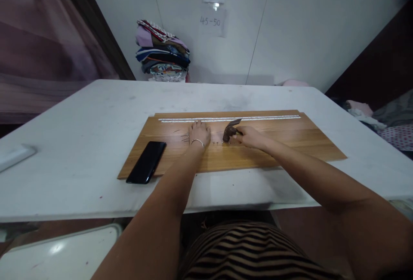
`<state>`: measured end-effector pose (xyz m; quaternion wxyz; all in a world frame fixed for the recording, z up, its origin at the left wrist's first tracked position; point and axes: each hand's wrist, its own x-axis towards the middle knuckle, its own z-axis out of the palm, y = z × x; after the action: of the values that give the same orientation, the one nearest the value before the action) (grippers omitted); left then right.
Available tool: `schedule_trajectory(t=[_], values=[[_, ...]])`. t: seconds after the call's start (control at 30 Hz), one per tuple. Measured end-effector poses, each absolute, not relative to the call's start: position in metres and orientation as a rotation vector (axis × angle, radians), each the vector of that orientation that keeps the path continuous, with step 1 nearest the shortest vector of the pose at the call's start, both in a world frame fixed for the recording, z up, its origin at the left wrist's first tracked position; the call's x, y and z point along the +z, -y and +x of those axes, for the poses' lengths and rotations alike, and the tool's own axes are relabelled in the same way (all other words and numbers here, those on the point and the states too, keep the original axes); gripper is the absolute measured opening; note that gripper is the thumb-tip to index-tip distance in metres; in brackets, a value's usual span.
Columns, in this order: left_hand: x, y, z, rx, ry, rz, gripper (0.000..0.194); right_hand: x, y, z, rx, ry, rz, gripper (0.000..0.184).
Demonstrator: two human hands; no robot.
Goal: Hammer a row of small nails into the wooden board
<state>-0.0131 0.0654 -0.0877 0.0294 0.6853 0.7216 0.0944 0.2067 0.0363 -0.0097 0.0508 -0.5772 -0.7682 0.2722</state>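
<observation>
My right hand is wrapped round the handle of a claw hammer, close to its head. The dark hammer head is low over a wooden board, its claw pointing up and to the right. Small nails stand in a short row beside the head. Palm down on the board, my left hand has its fingers stretched forward toward a white measuring tape. A few loose nails lie just left of that hand. Whether the hammer touches a nail I cannot tell.
The board lies on a white table. A black phone rests across the board's front left corner. At the back, folded clothes are stacked near the wall. A white object sits at the table's left side.
</observation>
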Motion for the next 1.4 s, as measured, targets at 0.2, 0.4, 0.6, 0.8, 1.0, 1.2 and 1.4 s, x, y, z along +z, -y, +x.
schedule_trajectory(t=[0.2,0.4,0.6,0.8,1.0,1.2,1.4], values=[[-0.0838,-0.0640,-0.0118,0.252,-2.227,2.095,0.049,-0.0149,-0.0379,0.2087,0.856,2.342,-1.739,0.016],[-0.0877,-0.0662,-0.0140,0.271,-2.210,2.126,0.049,-0.0131,-0.0356,0.2090,0.897,2.334,-1.770,0.019],[-0.0902,-0.0676,-0.0154,0.267,-2.207,2.136,0.050,-0.0120,-0.0382,0.2083,0.826,2.344,-1.766,0.018],[-0.0894,-0.0673,-0.0148,0.254,-2.212,2.130,0.050,-0.0135,-0.0367,0.2085,0.875,2.324,-1.774,0.016],[-0.0910,-0.0683,-0.0147,0.271,-2.215,2.123,0.050,-0.0135,-0.0371,0.2089,0.854,2.354,-1.773,0.015],[-0.0903,-0.0678,-0.0147,0.283,-2.212,2.118,0.048,-0.0113,-0.0395,0.2083,0.829,2.336,-1.790,0.013],[-0.0900,-0.0670,-0.0146,0.272,-2.212,2.125,0.049,-0.0111,-0.0349,0.2076,0.908,2.318,-1.810,0.017]])
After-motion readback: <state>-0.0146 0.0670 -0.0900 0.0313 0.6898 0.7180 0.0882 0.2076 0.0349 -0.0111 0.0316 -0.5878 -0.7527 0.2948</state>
